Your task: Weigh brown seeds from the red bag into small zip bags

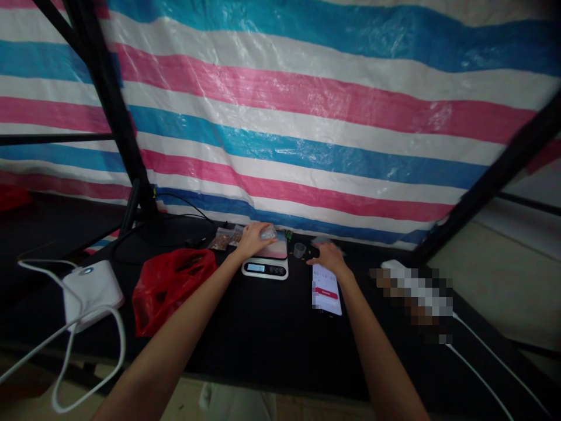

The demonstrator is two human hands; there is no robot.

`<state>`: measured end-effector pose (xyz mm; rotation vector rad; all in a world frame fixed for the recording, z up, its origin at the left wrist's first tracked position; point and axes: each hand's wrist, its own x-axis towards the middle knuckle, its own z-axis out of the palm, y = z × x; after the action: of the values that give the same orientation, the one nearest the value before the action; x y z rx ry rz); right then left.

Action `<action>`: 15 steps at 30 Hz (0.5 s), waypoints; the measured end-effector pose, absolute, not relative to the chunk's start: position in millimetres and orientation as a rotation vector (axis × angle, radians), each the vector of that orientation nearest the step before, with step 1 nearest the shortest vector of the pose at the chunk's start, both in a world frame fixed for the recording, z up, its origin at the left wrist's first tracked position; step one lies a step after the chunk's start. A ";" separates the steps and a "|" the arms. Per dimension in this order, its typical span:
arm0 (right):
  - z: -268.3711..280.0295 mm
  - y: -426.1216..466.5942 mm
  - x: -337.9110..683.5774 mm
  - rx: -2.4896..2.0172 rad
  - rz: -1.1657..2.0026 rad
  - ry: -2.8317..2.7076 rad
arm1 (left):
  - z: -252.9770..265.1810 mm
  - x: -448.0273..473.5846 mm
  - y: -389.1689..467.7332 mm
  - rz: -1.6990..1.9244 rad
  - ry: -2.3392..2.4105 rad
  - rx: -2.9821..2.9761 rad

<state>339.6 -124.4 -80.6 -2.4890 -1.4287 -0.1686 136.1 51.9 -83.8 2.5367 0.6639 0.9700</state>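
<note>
My left hand (255, 238) is closed around a small clear plastic cup (268, 233), over the plate of a white digital scale (265, 269) with a lit display. My right hand (329, 257) is low over the table, its fingers curled just beyond a lit phone (326, 292); what its fingertips hold is too small to make out. Clear plastic film (322, 240) shows behind that hand. Between the hands stands a small grey translucent cup (300, 251), with tiny light-coloured pieces (309, 253) lying beside it.
Small clear bags of brown pieces (220, 240) lie left of the scale. A crumpled red plastic bag (175, 286) and a white power bank (93, 292) with a looped cable sit further left. At right, a partly blurred-out white object (392, 266) has cables. Striped sheeting (307, 128) hangs behind.
</note>
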 end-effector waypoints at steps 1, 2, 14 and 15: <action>-84.2 -118.5 338.9 -2.493 -0.133 -1.450 | -86.2 139.6 51.7 0.929 0.670 2.539; -87.2 -113.4 337.6 -2.484 -0.100 -1.457 | -88.5 141.7 50.6 0.887 0.666 2.542; -102.0 -89.4 333.9 -2.321 -0.009 -1.362 | -89.2 138.6 55.6 0.742 0.575 2.686; -101.6 -89.2 332.6 -2.325 0.002 -1.351 | -89.3 139.0 55.1 0.750 0.565 2.704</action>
<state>332.6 -89.2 -101.6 -2.3251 -1.3508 0.0020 139.0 55.1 -89.3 2.7041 0.5653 0.7503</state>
